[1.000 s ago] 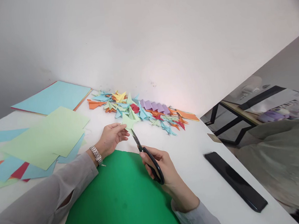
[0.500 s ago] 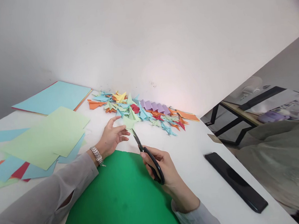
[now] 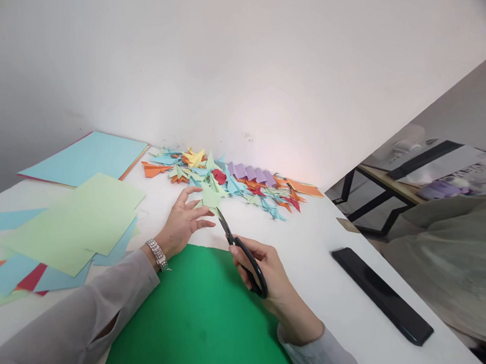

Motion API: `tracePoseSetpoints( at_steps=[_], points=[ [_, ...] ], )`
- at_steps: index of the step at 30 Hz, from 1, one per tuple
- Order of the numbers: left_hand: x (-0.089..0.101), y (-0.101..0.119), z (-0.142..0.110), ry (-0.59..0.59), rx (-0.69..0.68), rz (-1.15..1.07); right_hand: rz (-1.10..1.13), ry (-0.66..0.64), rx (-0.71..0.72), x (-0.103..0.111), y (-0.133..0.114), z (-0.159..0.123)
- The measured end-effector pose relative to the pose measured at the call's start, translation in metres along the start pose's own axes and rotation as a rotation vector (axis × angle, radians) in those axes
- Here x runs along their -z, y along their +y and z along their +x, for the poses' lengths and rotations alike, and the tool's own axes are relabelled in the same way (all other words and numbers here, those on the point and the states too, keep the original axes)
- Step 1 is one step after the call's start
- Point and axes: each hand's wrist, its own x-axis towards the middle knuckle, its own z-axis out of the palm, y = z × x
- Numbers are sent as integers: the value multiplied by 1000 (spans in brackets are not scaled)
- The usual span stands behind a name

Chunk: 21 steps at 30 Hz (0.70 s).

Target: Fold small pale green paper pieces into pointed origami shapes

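Note:
My right hand point(image 3: 264, 267) grips a pair of black-handled scissors point(image 3: 249, 265), whose blades point up and away with their tips at the lower edge of a small light-green paper piece point(image 3: 211, 197). The blades look closed or nearly so. Beside that piece is my left hand point(image 3: 184, 223), its fingers spread apart, the fingertips at or very near the paper's left side. Whether they touch it I cannot tell. Below both hands lies a large green sheet point(image 3: 195, 320). Just beyond the paper piece spreads a pile of folded paper shapes point(image 3: 236, 179) in many colours.
Light-green sheets point(image 3: 77, 217) overlap blue and red ones on the left, with a blue-topped paper stack point(image 3: 89, 157) behind. A long black object point(image 3: 382, 294) lies near the table's right edge. The wall point(image 3: 234, 65) rises behind the pile. Grey-green fabric point(image 3: 463, 254) shows at right.
My left hand's fingers were pinched on the light-green paper piece; they have opened and spread. The scissors have barely moved.

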Motion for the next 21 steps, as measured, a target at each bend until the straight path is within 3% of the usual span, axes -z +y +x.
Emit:
tracePoseSetpoints(
  at_steps=[9,21],
  points=[
    [-3,-2,1,113,-4,88,18,17,-15,-3,-3,-1],
    [1,-5,3,118,-2,20,8,1,-2,-1,-1,0]
  ],
)
